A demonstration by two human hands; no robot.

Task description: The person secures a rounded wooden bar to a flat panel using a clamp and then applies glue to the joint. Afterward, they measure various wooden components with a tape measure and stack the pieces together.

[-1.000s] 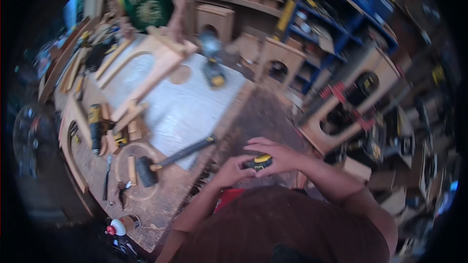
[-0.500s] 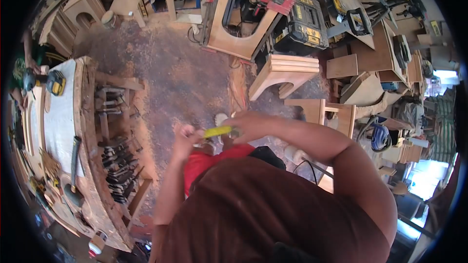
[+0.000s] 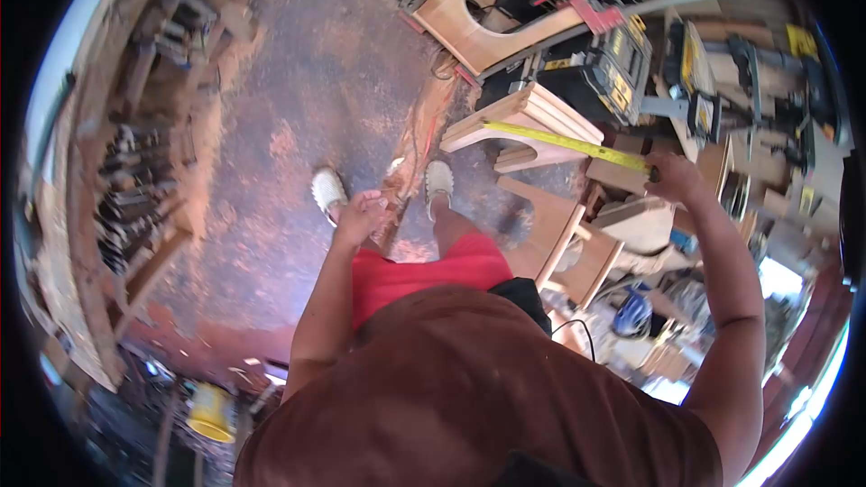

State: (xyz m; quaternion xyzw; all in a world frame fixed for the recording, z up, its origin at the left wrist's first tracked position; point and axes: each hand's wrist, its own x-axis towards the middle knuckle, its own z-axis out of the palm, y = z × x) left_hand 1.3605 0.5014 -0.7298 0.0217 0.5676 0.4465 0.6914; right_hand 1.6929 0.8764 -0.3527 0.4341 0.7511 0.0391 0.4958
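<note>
My right hand, out to the right, is closed around the body of a tape measure, mostly hidden by the fingers. The yellow tape blade runs out from it to the left, crossing over a small arched wooden stool with a layered edge. The blade's free end overlaps the stool's left part in this view. My left hand hangs in front of my red shorts, holding nothing, its fingers loosely apart. Below the stool lies another wooden piece with a curved cutout.
A clamped wooden frame stands at the top, beside a black and yellow toolbox. Left of me is a workbench with clamps racked underneath. Behind, at lower left, sits a yellow bucket. Timber and tools crowd the right side.
My hands, together at the yellow tape before, have moved apart. The right has swung out right with the tape measure, and the blade is extended. My view has shifted right.
</note>
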